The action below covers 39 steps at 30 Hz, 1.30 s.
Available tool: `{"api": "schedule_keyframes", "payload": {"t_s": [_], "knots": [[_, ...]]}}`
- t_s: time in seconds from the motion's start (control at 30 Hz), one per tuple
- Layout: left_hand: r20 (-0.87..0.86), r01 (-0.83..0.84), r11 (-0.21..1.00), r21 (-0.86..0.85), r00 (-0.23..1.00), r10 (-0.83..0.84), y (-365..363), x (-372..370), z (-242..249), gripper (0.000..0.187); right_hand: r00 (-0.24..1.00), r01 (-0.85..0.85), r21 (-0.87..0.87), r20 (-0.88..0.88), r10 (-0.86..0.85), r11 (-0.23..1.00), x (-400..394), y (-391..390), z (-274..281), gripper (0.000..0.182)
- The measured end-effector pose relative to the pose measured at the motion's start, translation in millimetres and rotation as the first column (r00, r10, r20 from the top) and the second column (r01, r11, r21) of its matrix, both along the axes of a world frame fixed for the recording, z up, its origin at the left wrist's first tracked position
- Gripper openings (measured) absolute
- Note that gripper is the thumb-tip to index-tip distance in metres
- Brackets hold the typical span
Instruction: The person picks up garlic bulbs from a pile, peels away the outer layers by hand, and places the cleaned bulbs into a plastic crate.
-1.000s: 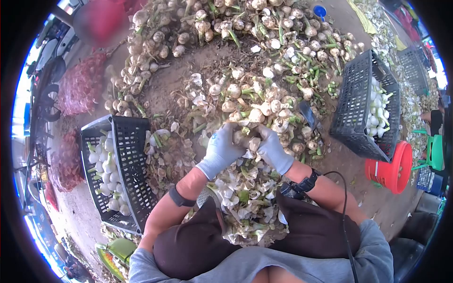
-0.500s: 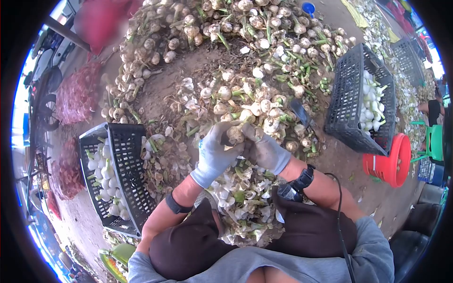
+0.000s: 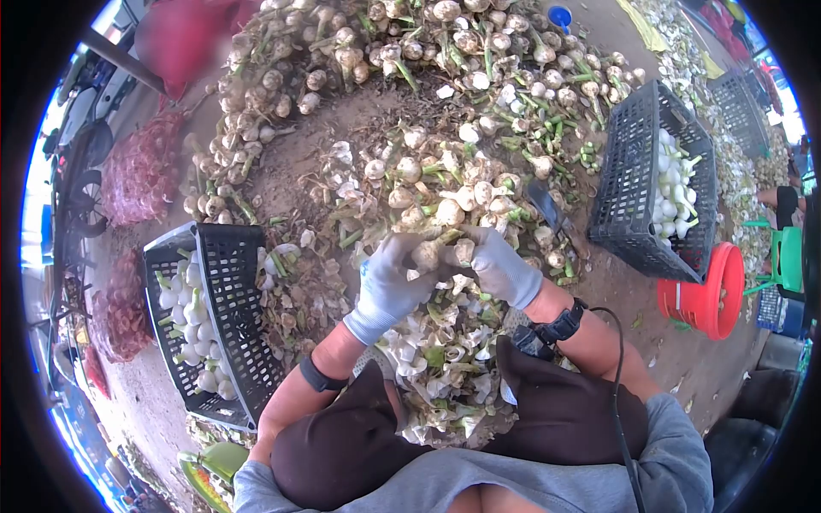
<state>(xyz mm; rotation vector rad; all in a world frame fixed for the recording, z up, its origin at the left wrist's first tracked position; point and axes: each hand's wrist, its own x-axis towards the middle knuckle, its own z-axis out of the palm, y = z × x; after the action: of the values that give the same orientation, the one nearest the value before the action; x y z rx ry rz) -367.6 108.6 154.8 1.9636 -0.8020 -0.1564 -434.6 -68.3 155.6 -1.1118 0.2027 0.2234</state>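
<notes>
In front of my knees, my left hand [image 3: 389, 282], in a pale work glove, is closed around a dirt-stained garlic bulb [image 3: 425, 256]. The bulb's short stem [image 3: 446, 237] points up and to the right. My right hand [image 3: 503, 267], gloved too, is closed just right of the bulb. A pale piece of garlic skin [image 3: 463, 251] shows at its fingertips. Beyond both hands lies a heap of unpeeled garlic bulbs [image 3: 449, 211] with cut stems. Loose white peelings [image 3: 449, 359] cover the ground between my legs.
Black plastic crates of clean white garlic stand at left [image 3: 244, 316] and right [image 3: 609, 192]. Near the right crate are a red bucket [image 3: 729, 291] and a green stool [image 3: 788, 256]. A dark flat object [image 3: 545, 205] lies by the heap. Red mesh sacks [image 3: 141, 175] lie far left.
My right hand has moved a little to the right, away from the bulb, with the pale skin now showing at its fingers. My left hand keeps hold of the bulb.
</notes>
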Motion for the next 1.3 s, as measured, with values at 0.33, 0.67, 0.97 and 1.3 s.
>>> {"api": "schedule_keyframes", "payload": {"t_s": [0.33,0.67,0.97,1.3], "knots": [[-0.813,-0.254,0.773,-0.581,0.208,-0.543,18,11,-10,0.032,0.970,-0.188,-0.248,0.106,0.219,0.950,2,-20,-3,0.029],[-0.820,-0.133,0.941,-0.311,0.538,-0.195,-2,-6,-1,0.056,0.897,0.146,-0.580,0.419,0.141,0.801,4,-8,-35,0.037],[-0.628,-0.135,0.637,-0.759,-0.110,-0.771,25,25,-45,0.051,0.944,-0.328,0.085,-0.007,0.330,0.941,5,-28,-5,0.034],[0.076,-0.169,0.969,0.181,0.985,0.158,12,6,24,0.046,0.996,0.016,-0.042,0.089,-0.013,0.999,-1,6,-21,0.032]]}}
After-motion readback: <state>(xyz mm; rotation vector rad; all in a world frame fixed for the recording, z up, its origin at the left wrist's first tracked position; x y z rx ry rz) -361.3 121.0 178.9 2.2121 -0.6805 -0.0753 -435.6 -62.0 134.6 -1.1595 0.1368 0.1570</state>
